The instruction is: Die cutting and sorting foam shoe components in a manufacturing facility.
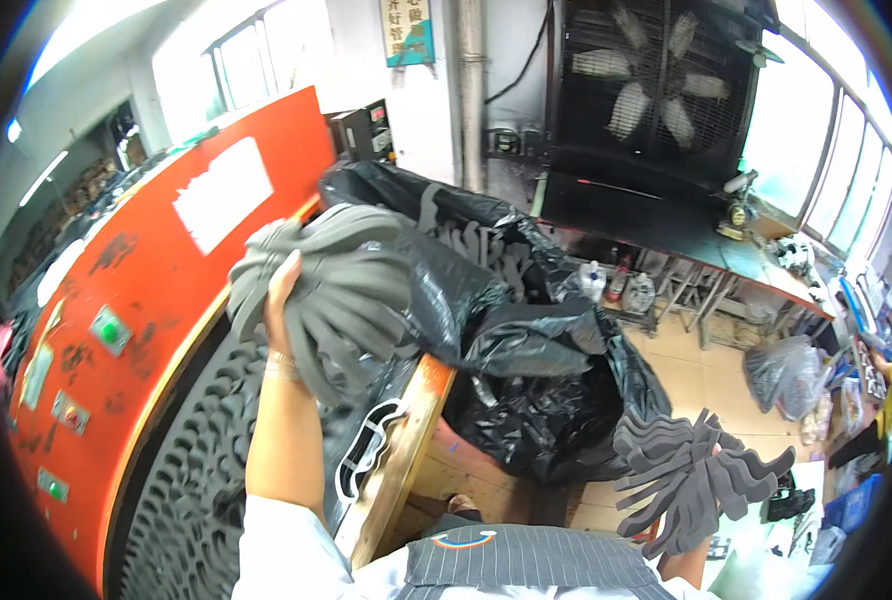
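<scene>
My left hand [280, 295] is raised and closed around a thick bunch of grey foam strips [351, 275] that fan out on both sides of it. Low on the right, my right hand [701, 555] is mostly hidden behind a bunch of darker grey wavy foam strips [686, 480], which it grips at the middle. Below my left arm a grey foam sheet [191, 470] cut into many curved pieces lies on the machine bed. A wavy metal cutting die [369, 450] rests by the wooden beam [406, 455].
An orange machine panel [156, 270] with green buttons stands on the left. Ahead, one black plastic bag [396, 190] holds grey foam pieces; another black bag [526, 420] gapes nearer me. Beyond are a dark table [656, 225], a large fan [656, 75] and a clear plastic bag [786, 370].
</scene>
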A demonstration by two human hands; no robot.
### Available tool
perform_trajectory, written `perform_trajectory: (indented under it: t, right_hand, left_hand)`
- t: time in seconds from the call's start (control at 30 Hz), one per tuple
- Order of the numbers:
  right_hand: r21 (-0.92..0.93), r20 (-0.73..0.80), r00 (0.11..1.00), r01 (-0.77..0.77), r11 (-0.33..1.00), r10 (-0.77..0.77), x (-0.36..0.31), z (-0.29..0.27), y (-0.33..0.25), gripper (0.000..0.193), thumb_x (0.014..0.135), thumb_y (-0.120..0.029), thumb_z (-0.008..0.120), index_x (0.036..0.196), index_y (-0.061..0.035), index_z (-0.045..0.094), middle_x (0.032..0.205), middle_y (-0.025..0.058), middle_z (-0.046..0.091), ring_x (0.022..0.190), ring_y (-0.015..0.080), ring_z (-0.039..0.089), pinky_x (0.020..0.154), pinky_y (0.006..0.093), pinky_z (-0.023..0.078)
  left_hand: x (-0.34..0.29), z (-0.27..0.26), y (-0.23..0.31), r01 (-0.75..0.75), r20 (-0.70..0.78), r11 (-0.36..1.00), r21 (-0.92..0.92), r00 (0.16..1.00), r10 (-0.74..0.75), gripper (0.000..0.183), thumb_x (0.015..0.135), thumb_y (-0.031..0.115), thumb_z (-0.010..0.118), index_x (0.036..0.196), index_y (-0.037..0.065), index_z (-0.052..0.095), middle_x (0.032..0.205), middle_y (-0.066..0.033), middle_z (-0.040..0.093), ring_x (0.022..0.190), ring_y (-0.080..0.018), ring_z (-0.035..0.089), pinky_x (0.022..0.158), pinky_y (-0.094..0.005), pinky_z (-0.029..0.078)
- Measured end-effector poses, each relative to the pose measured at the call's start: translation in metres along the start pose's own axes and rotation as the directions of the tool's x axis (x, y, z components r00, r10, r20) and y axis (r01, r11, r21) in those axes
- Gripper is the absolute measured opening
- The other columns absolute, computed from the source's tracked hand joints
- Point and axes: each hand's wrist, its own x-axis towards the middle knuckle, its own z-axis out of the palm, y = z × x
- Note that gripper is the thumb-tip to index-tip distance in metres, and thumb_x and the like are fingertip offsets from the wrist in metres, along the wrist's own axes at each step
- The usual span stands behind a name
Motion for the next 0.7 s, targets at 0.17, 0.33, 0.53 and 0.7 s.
perform_trajectory:
  t: [0.17, 0.33, 0.53, 0.7]
  right_hand:
    - [0.026, -0.101, 0.99, 0.101, 0.995, -0.098, 0.067, 0.002, -0.037, 0.047, 0.087, -0.045, 0.057, 0.12, -0.0108, 0.057, 0.116, 0.0039, 0.061, 0.106, 0.0238, 0.056, 0.092, 0.0437, 0.043]
    - [0.062, -0.168, 0.98, 0.116, 0.991, -0.104, 0.13, -0.013, -0.06, 0.048, 0.087, -0.046, 0.056, 0.12, -0.0108, 0.057, 0.117, 0.004, 0.06, 0.107, 0.0243, 0.056, 0.093, 0.0443, 0.043]
    - [0.156, -0.157, 0.986, -0.027, 0.987, 0.052, 0.255, -0.024, -0.039, 0.05, 0.088, -0.047, 0.055, 0.121, -0.0108, 0.057, 0.119, 0.0041, 0.06, 0.108, 0.025, 0.055, 0.094, 0.0449, 0.042]
    - [0.227, 0.097, 0.903, -0.43, 0.874, 0.419, 0.401, 0.069, 0.095, 0.051, 0.088, -0.048, 0.054, 0.122, -0.0108, 0.056, 0.12, 0.0042, 0.06, 0.11, 0.0255, 0.055, 0.095, 0.0454, 0.041]
  left_hand:
    - [0.165, -0.059, -0.117, 0.237, -0.326, 0.959, 0.156, 0.929, -0.177, 0.058, 0.077, 0.036, 0.07, 0.124, 0.006, 0.052, 0.119, -0.0122, 0.059, 0.106, -0.0269, 0.058, 0.092, -0.0419, 0.045]
    - [0.234, -0.108, -0.246, 0.621, -0.649, 0.759, 0.194, 0.662, -0.375, 0.092, 0.071, 0.055, 0.075, 0.136, 0.0, 0.038, 0.143, -0.0123, 0.037, 0.128, -0.0302, 0.038, 0.1, -0.054, 0.034]
    - [0.138, -0.123, -0.287, -0.003, -0.272, -0.392, 0.92, 0.715, -0.644, 0.109, 0.065, 0.075, 0.061, 0.147, 0.01, 0.027, 0.154, -0.018, 0.017, 0.143, -0.0361, 0.012, 0.109, -0.0615, 0.015]
    - [0.058, -0.066, -0.281, -0.362, 0.051, -0.404, 0.84, 0.794, -0.605, 0.026, 0.069, 0.028, 0.071, 0.094, 0.02, 0.072, 0.146, -0.0125, 0.03, 0.128, -0.0364, 0.034, 0.091, -0.0493, 0.039]
